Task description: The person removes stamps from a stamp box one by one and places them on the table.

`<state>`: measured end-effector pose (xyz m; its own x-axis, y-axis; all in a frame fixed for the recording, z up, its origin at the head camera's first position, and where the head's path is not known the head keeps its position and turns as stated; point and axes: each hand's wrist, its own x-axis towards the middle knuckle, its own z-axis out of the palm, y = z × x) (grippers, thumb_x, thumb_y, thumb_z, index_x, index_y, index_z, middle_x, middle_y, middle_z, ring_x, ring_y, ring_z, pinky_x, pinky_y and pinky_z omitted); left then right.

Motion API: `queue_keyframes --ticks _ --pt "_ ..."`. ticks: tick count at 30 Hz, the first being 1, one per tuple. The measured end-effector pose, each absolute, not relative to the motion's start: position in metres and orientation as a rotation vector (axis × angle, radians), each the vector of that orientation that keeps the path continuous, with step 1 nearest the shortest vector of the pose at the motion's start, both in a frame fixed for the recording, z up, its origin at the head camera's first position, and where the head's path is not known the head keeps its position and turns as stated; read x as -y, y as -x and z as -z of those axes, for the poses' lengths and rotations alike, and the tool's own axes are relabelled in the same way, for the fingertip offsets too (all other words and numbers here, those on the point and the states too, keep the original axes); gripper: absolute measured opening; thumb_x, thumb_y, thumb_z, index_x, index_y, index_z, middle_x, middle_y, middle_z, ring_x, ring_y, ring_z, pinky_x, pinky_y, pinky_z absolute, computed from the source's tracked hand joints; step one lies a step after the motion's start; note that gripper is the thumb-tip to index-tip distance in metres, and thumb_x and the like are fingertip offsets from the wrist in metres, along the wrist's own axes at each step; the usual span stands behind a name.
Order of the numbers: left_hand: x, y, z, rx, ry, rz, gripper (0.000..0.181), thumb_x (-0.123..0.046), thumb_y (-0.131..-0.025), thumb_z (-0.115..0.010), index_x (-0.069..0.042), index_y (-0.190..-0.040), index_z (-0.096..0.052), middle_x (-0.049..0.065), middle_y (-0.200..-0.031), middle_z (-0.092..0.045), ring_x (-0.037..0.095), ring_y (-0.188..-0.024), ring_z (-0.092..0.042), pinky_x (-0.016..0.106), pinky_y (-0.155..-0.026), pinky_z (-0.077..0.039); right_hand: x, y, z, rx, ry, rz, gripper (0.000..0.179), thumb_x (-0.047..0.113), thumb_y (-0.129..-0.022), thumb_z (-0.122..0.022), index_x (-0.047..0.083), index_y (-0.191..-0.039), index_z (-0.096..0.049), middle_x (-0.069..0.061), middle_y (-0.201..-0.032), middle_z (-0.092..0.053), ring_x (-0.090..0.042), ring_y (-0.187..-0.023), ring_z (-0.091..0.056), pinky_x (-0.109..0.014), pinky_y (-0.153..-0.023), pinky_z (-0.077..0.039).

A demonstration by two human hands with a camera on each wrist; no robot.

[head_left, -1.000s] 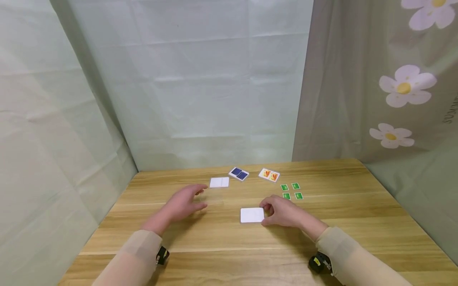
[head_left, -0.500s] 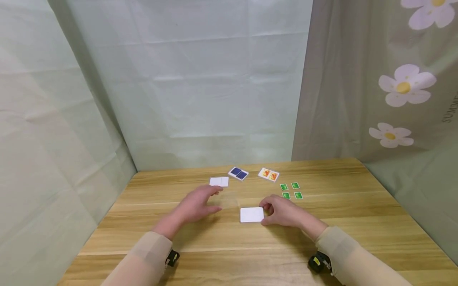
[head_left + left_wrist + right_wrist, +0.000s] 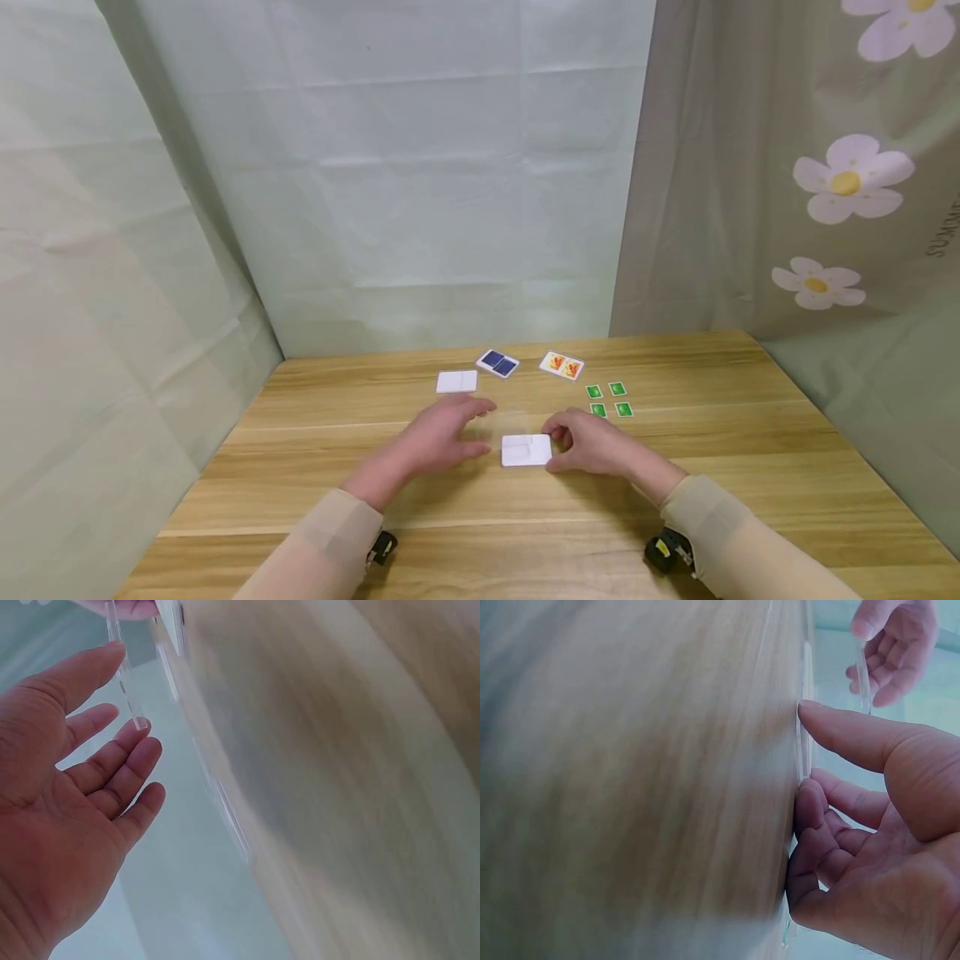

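Note:
In the head view my left hand (image 3: 448, 437) is in the middle of the table, just left of a white card-sized plate (image 3: 517, 458). The left wrist view shows its thumb and fingers pinching a thin clear plastic plate (image 3: 126, 679) by the edges. That clear piece is held above the table and is barely visible from the head. My right hand (image 3: 592, 446) grips the white plate's right end between thumb and fingers, low against the tabletop. In the right wrist view the plate (image 3: 805, 742) appears edge-on, lying flat.
Behind the hands lie a white plate (image 3: 457, 382), a plate with two dark blue squares (image 3: 497, 363) and one with two orange pictures (image 3: 562, 365). Several small green square tiles (image 3: 597, 410) are beyond the right hand. Fabric curtains (image 3: 442, 183) stand behind the wooden table (image 3: 480, 554).
My left hand has moved right and slightly nearer with the clear plastic plate, up to the white plate's left side. The right hand has kept its hold in place.

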<state>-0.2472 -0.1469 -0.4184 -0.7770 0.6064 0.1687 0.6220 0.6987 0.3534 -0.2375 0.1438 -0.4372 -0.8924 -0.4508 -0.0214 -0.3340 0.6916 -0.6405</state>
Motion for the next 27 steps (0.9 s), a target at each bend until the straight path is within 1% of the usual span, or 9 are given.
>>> queue_keyframes --ticks 4,8,18,24,27 --pt "0.14 0.245 0.421 2.865 1.056 0.642 0.059 -0.021 -0.096 -0.089 -0.005 -0.148 -0.066 0.014 -0.14 -0.07 0.033 -0.13 -0.064 0.053 -0.112 -0.053 -0.144 0.238 0.437 -2.718 0.659 0.991 0.041 0.012 -0.083 -0.098 0.005 -0.117 -0.076 -0.002 -0.101 -0.066 -0.017 -0.091 -0.059 -0.035 -0.082 -0.052" --pt "0.133 0.244 0.423 2.878 1.085 0.611 0.058 -0.024 -0.097 -0.088 -0.008 -0.147 -0.067 0.012 -0.139 -0.07 0.031 -0.128 -0.065 0.051 -0.109 -0.054 -0.145 0.238 0.437 -2.703 0.672 1.007 0.041 0.011 -0.084 -0.098 0.004 -0.117 -0.075 -0.002 -0.1 -0.066 -0.017 -0.091 -0.059 -0.035 -0.081 -0.052" --pt "0.122 0.243 0.426 2.903 1.126 0.535 0.056 -0.027 -0.095 -0.09 -0.008 -0.144 -0.07 0.01 -0.136 -0.071 0.027 -0.122 -0.066 0.047 -0.106 -0.056 -0.144 0.239 0.437 -2.693 0.645 1.021 0.056 0.011 -0.084 -0.098 0.001 -0.132 -0.07 -0.001 -0.103 -0.065 -0.018 -0.093 -0.059 -0.034 -0.082 -0.053" --pt "0.118 0.242 0.428 2.931 1.114 0.503 0.054 -0.029 -0.097 -0.089 -0.009 -0.143 -0.07 0.009 -0.135 -0.071 0.025 -0.121 -0.066 0.044 -0.106 -0.056 -0.148 0.24 0.439 -2.678 0.663 1.006 0.061 0.014 -0.083 -0.099 0.001 -0.135 -0.069 -0.002 -0.105 -0.064 -0.018 -0.093 -0.059 -0.035 -0.082 -0.053" --pt "0.117 0.241 0.429 2.932 1.117 0.488 0.052 -0.029 -0.096 -0.089 -0.008 -0.141 -0.071 0.008 -0.134 -0.071 0.024 -0.12 -0.066 0.043 -0.106 -0.056 -0.148 0.24 0.439 -2.67 0.669 1.004 0.059 0.015 -0.084 -0.099 0.003 -0.134 -0.07 -0.002 -0.105 -0.064 -0.018 -0.094 -0.058 -0.035 -0.081 -0.052"
